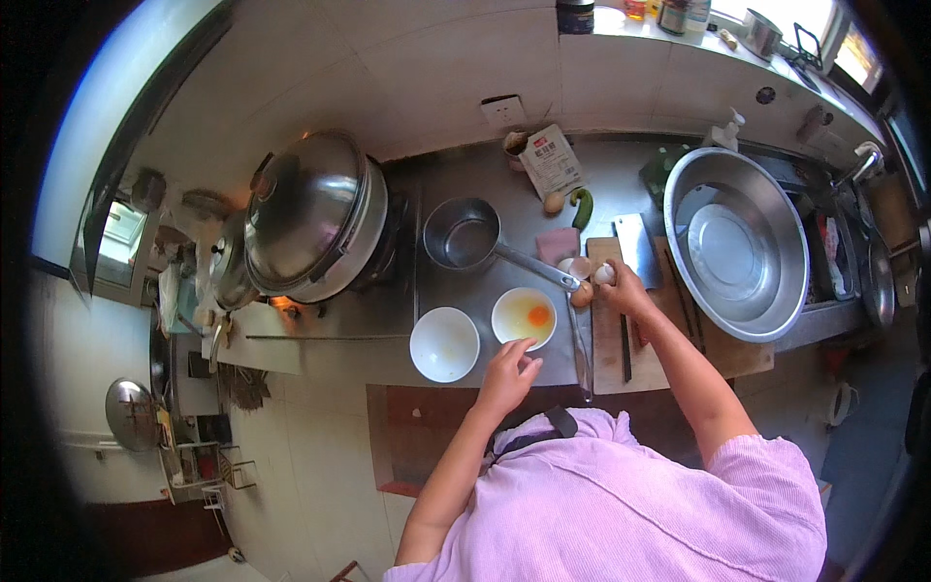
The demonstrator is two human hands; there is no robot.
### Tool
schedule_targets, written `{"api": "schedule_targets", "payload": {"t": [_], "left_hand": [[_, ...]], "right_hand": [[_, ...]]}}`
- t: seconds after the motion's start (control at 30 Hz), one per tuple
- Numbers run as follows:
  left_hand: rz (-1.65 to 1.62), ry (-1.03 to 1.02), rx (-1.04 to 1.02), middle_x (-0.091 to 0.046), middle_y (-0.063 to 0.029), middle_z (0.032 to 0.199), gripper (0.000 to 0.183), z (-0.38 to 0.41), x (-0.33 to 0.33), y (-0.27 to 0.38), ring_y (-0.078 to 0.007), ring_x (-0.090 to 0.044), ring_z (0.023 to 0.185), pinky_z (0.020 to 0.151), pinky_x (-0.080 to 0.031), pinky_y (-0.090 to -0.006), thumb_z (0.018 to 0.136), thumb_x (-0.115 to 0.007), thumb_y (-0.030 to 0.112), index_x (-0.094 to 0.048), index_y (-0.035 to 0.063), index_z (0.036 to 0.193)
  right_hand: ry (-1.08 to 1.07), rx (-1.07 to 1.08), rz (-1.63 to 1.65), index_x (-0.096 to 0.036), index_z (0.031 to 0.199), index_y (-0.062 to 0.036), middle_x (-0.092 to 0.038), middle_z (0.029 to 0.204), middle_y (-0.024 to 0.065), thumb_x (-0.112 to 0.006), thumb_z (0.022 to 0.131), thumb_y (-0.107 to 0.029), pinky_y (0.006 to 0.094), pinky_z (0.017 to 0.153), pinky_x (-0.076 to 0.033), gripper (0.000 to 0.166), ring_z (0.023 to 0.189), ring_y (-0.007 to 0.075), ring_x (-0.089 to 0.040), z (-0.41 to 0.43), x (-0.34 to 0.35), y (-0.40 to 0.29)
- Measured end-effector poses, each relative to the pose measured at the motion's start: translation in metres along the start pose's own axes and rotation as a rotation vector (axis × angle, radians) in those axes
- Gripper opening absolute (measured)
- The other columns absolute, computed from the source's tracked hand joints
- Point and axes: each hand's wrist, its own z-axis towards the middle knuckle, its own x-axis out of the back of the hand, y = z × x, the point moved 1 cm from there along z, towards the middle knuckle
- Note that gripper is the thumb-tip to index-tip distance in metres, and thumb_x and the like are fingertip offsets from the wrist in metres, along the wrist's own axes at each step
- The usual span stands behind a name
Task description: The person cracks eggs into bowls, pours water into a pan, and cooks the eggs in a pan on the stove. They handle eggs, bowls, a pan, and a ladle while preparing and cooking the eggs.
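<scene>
My right hand (625,292) holds a white eggshell (604,273) above the left edge of a wooden cutting board (607,356). Beside it lie broken eggshells (580,268) and a brown egg or shell (582,294). A white bowl (508,332) contains egg white and one orange yolk (538,315). At its near rim is my left hand (511,375), fingers apart and holding nothing; whether it touches the bowl I cannot tell. Left of that bowl stands a second white bowl (444,345) with a little residue inside.
A saucepan (460,236) points its handle towards the eggshells. A large lidded pot (313,218) sits over a lit flame at left. Right are a cleaver (637,251) and a big metal basin (727,240). Behind lie a brown egg (554,203), green pepper (582,208) and packet (551,161).
</scene>
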Motion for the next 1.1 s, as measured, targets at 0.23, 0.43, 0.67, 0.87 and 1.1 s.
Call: {"api": "schedule_targets", "payload": {"t": [0.23, 0.43, 0.67, 0.87, 1.1], "left_hand": [[-0.016, 0.08, 0.239, -0.061, -0.0115, 0.104, 0.031, -0.053, 0.021, -0.039, -0.0176, -0.063, 0.08, 0.068, -0.05, -0.0268, 0.081, -0.063, 0.01, -0.058, 0.0028, 0.111], [-0.083, 0.154, 0.394, -0.062, -0.0134, 0.1, 0.029, -0.087, 0.023, -0.073, -0.0175, -0.063, 0.078, 0.069, -0.05, -0.0279, 0.082, -0.063, 0.011, -0.058, 0.002, 0.109], [-0.138, 0.183, 0.458, -0.063, -0.0136, 0.101, 0.029, -0.096, 0.015, -0.077, -0.018, -0.064, 0.079, 0.071, -0.051, -0.0285, 0.083, -0.062, 0.013, -0.058, 0.0022, 0.11], [-0.095, 0.208, 0.474, -0.063, -0.0139, 0.1, 0.029, -0.109, 0.025, -0.062, -0.0201, -0.064, 0.08, 0.072, -0.051, -0.0293, 0.084, -0.061, 0.013, -0.058, 0.0024, 0.111], [-0.039, 0.317, 0.477, -0.064, -0.0136, 0.093, 0.024, -0.122, 0.047, -0.081, -0.02, -0.064, 0.078, 0.069, -0.051, -0.0302, 0.084, -0.059, 0.013, -0.06, 0.0025, 0.106]], "right_hand": [[0.078, 0.121, -0.267, -0.046, 0.12, -0.0037, -0.048, 0.114, 0.0245, -0.061, 0.074, -0.015, 0.0442, 0.083, -0.046, 0.051, 0.1, 0.0418, -0.052, 0.003, 0.014, -0.03], [0.147, 0.258, -0.18, -0.055, 0.11, -0.0051, -0.055, 0.102, 0.02, -0.06, 0.076, -0.015, 0.044, 0.077, -0.047, 0.036, 0.092, 0.0384, -0.056, 0.035, 0.011, -0.044], [0.233, 0.514, -0.317, -0.054, 0.113, -0.0073, -0.054, 0.109, 0.0203, -0.054, 0.076, -0.006, 0.0434, 0.084, -0.044, 0.037, 0.099, 0.0389, -0.053, 0.123, -0.027, -0.06], [-0.01, 0.503, -0.659, -0.051, 0.117, -0.0109, -0.052, 0.116, 0.0191, -0.052, 0.082, -0.013, 0.046, 0.088, -0.043, 0.036, 0.106, 0.0401, -0.049, 0.187, -0.056, -0.058], [0.031, 0.347, -0.652, -0.056, 0.11, -0.0121, -0.056, 0.104, 0.0235, -0.056, 0.078, -0.032, 0.0489, 0.076, -0.047, 0.038, 0.088, 0.0422, -0.057, 0.204, -0.054, -0.05]]}}
